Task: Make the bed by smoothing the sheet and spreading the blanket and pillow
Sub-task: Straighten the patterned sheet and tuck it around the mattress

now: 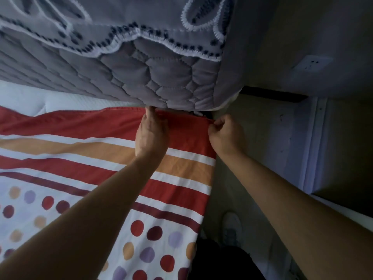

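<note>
A: Status on the bed?
B: Early. The sheet (80,158) covered most of the bed, but a strip of bare white mattress (50,100) showed beyond its top hem at far left. The near-right corner was being worked.
A: Hands?
B: Left hand (151,136) lay flat on the red band, fingers straight, tips at the lower edge of the grey quilted blanket (153,77). Right hand (227,134) was clenched, pinching the sheet's corner hem at the bed's side, above the floor (252,158).
A: Blanket spread?
B: No. It sat heaped at the far end, overhanging the sheet's top edge. Pillow not in view. My read: sheet mostly flat, corner pending, blanket and pillow both left to do.
A: Materials?
B: Sheet looked thin and woven with faint creases: red, orange and white stripes, then coloured dots. Blanket looked thick and padded, with honeycomb stitching and scalloped white trim with dark dots. I'd expect the sheet to drag easily and the blanket to keep its bulk.
</note>
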Demonstrator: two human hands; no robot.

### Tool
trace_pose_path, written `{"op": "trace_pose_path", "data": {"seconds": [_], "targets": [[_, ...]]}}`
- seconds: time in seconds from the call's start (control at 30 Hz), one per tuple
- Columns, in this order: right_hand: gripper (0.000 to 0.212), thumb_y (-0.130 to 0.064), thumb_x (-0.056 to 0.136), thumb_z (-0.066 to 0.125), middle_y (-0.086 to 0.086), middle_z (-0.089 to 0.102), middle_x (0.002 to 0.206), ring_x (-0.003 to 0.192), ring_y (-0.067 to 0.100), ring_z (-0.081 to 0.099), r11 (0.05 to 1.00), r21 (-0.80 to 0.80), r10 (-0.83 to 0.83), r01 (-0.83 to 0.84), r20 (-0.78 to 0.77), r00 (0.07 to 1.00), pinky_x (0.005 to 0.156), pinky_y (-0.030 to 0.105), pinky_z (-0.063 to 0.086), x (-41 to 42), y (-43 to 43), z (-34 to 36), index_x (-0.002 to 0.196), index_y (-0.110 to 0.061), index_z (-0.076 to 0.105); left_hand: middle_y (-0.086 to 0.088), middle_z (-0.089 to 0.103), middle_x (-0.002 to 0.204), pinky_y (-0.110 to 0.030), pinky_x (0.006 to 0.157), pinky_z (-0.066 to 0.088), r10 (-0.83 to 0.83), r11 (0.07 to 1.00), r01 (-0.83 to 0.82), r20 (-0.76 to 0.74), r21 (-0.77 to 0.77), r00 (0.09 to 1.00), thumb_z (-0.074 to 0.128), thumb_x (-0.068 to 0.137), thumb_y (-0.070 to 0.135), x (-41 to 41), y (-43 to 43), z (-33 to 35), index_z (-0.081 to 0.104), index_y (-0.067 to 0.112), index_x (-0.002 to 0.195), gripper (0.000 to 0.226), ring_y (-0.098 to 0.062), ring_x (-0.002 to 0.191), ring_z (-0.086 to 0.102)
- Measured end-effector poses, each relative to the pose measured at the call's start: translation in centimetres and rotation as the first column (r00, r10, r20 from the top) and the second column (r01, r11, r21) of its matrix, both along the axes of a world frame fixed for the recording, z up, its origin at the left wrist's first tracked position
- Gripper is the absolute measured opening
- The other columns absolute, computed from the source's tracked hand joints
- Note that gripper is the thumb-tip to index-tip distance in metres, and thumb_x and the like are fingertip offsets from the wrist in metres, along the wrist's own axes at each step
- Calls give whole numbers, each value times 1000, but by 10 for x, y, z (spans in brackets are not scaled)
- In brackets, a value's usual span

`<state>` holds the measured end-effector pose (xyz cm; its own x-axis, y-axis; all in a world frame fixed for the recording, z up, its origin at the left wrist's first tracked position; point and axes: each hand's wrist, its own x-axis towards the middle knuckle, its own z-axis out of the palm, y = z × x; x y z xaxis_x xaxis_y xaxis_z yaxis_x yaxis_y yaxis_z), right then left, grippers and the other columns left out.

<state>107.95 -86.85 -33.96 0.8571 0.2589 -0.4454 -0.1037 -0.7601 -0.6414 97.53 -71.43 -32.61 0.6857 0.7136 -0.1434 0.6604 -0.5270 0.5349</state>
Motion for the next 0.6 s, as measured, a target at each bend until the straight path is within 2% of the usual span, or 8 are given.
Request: {"op": "trace_pose_path", "data": {"seconds": [0.07, 0.13, 0.27, 0.37, 0.43, 0.53, 0.6], "targets": [[9, -27, 91, 63, 2, 68, 102, 95, 25, 64, 1000, -1, 24, -24, -20, 1000, 78, 39, 53, -7, 5, 7, 93, -24, 55, -12, 60, 124, -47, 85, 53, 18, 1000, -18, -12, -2, 1000, 45, 96, 10, -7, 3, 5, 36, 15, 142, 47, -30, 104, 60], [8, -29, 90, 63, 1, 69, 99, 92, 24, 64, 999, 8, 47, -47, -23, 999, 77, 39, 53, -15, 12, 14, 92, -24, 56, -8, 59, 125, -46, 94, 52, -11, 1000, 12, -84, 9, 996, 47, 97, 13, -17, 9, 8, 45, 15, 136, 39, -29, 112, 57], [8, -28, 88, 64, -4, 68, 90, 85, 20, 65, 990, 60, 126, -125, -20, 992, 72, 36, 52, -37, 34, 29, 86, -25, 57, -2, 43, 151, -52, 110, 40, -128, 989, 149, -396, 23, 909, 55, 98, 26, -41, 30, 23, 52, 25, 139, 41, -34, 137, 37], [6, -31, 89, 64, -6, 69, 91, 84, 18, 66, 978, 51, 202, -200, -32, 979, 75, 39, 55, -57, 56, 40, 89, -26, 60, -5, 37, 157, -53, 115, 34, -61, 997, 79, -416, 27, 907, 55, 99, 30, -64, 49, 37, 47, 23, 145, 48, -35, 143, 30], [6, -30, 90, 64, -7, 69, 92, 84, 16, 65, 966, 55, 253, -251, -25, 967, 73, 35, 52, -74, 74, 48, 89, -27, 60, -7, 39, 156, -53, 115, 34, 0, 999, 19, -405, 42, 914, 54, 100, 31, -85, 66, 45, 47, 22, 145, 47, -34, 144, 31], [5, -29, 92, 63, -8, 66, 94, 81, 13, 59, 938, 57, 342, -341, -20, 939, 62, 27, 41, -100, 105, 62, 91, -27, 60, -7, 48, 148, -51, 110, 42, 68, 997, -48, -384, 63, 921, 54, 100, 31, -123, 93, 61, 51, 22, 140, 42, -32, 138, 41], [4, -29, 93, 62, -8, 66, 96, 82, 13, 58, 917, 50, 396, -395, -7, 918, 61, 26, 38, -119, 129, 71, 93, -27, 59, -7, 54, 141, -48, 105, 47, 130, 991, -108, -355, 81, 926, 56, 99, 29, -149, 114, 76, 56, 21, 134, 35, -30, 130, 49]]}}
